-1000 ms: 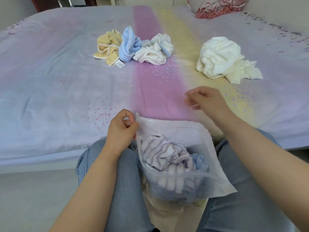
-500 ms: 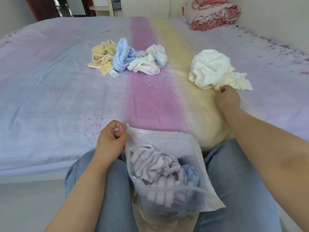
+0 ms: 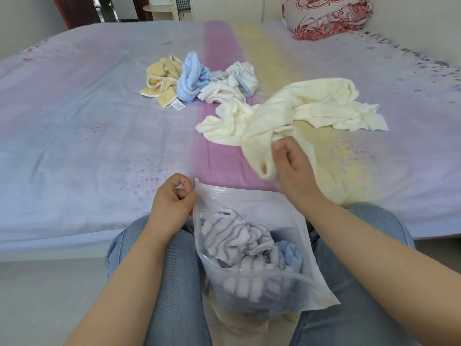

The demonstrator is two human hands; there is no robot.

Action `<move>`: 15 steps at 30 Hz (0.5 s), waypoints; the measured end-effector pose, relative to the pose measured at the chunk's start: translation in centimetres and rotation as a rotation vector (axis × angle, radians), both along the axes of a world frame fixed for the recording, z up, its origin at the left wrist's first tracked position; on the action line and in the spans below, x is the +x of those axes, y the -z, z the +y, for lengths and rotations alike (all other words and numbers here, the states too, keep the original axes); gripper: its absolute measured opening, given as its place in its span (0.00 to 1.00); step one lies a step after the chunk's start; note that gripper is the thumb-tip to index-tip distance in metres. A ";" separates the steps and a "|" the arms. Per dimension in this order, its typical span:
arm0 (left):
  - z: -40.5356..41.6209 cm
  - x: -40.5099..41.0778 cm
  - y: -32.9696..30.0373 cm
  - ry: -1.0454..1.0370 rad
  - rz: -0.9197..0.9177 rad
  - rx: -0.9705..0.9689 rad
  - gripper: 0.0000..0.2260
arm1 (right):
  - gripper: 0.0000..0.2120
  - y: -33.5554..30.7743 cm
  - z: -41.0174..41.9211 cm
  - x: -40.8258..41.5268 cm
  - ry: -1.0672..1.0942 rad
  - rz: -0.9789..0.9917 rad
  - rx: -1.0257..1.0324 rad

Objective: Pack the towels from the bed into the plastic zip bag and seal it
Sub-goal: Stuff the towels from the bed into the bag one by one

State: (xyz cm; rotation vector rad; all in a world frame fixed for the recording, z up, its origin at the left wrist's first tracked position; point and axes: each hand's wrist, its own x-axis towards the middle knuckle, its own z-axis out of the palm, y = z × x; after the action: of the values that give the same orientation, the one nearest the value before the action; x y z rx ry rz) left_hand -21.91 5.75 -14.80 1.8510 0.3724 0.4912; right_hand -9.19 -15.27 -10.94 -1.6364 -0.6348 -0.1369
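Zip bag (image 3: 252, 203): stands between my knees, mouth open and facing up toward the bed (image 3: 74, 121), long axis running from my lap toward the mattress edge. Contents: a striped towel (image 3: 234, 233) and a blue towel (image 3: 290, 253).

My left hand (image 3: 172, 203): fingers curled, pinching the left corner of the bag's rim.

My right hand (image 3: 291, 163): fingers curled round one end of the cream towel (image 3: 299, 106), lifted just above the bag's far rim. This towel stretches away from me and to the right, its far end trailing on the bed.

On the bed beyond, touching in a row: yellow towel (image 3: 162, 78), light blue towel (image 3: 192, 76), white towel (image 3: 232, 83).

Far right corner: patterned pillow (image 3: 326, 13).
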 end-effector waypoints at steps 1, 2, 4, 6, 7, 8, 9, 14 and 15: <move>0.0 0.0 0.0 0.002 -0.002 -0.001 0.16 | 0.11 -0.1 -0.1 0.9 0.107 0.037 0.035; 0.0 0.0 0.0 0.005 -0.002 -0.002 0.16 | 0.10 -0.2 -0.1 2.0 0.190 0.072 0.031; 0.0 -0.1 -0.1 0.009 -0.001 -0.006 0.16 | 0.22 0.0 -0.5 4.6 0.301 0.092 -0.239; 0.0 -0.1 0.0 0.012 0.001 -0.006 0.16 | 0.39 0.9 -0.8 6.9 0.306 0.073 -0.705; 0.0 -0.1 0.0 0.014 0.002 -0.005 0.15 | 0.44 1.2 -0.7 7.5 0.273 0.091 -0.900; 0.0 -0.1 0.0 0.017 0.003 -0.003 0.15 | 0.42 1.5 -0.5 7.9 0.238 0.101 -1.052; 0.0 -0.1 -0.1 0.020 0.004 0.000 0.15 | 0.33 1.6 -0.4 8.2 0.203 0.105 -1.156; 0.0 -0.3 -0.2 0.020 -0.003 -0.016 0.16 | 0.17 -0.8 0.0 7.5 0.122 0.244 -0.873; 0.0 -0.3 -0.2 0.018 -0.006 -0.021 0.16 | 0.18 -1.6 0.0 6.6 0.064 0.272 -0.754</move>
State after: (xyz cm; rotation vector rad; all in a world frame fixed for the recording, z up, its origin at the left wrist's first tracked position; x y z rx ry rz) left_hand -22.23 5.75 -14.62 1.8309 0.3553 0.4793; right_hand -2.63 -15.23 -9.35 -2.3474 -0.4417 0.3151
